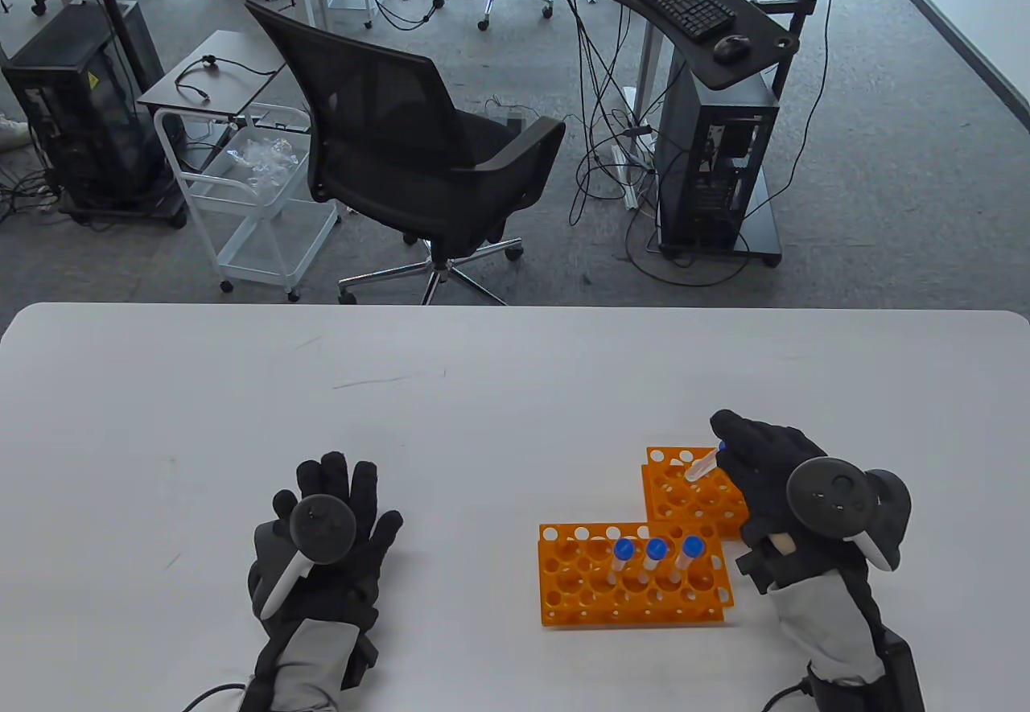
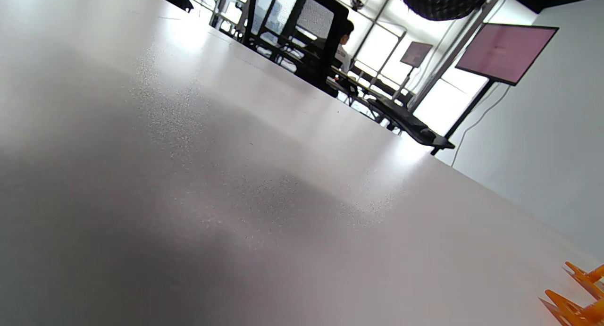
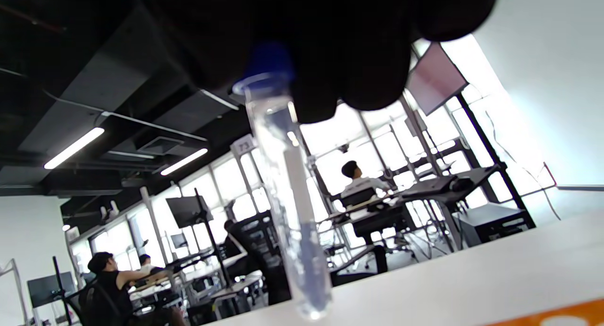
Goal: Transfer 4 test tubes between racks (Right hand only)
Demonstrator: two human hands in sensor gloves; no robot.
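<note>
Two orange racks stand on the white table: a near rack [image 1: 633, 577] with three blue-capped test tubes [image 1: 653, 557] upright in its back rows, and a far rack [image 1: 684, 488] behind it to the right. My right hand [image 1: 760, 467] pinches a clear blue-capped tube [image 1: 702, 466] by its cap end, tilted over the far rack. In the right wrist view the tube [image 3: 290, 198] hangs from my fingers [image 3: 330, 57], its tip above the rack's edge [image 3: 557, 316]. My left hand [image 1: 334, 527] rests flat on the table with fingers spread, holding nothing.
The far table edge [image 1: 515, 308] faces a black office chair [image 1: 410, 149], a white cart [image 1: 249, 189] and a computer stand [image 1: 708, 117]. A corner of an orange rack [image 2: 578, 300] shows in the left wrist view.
</note>
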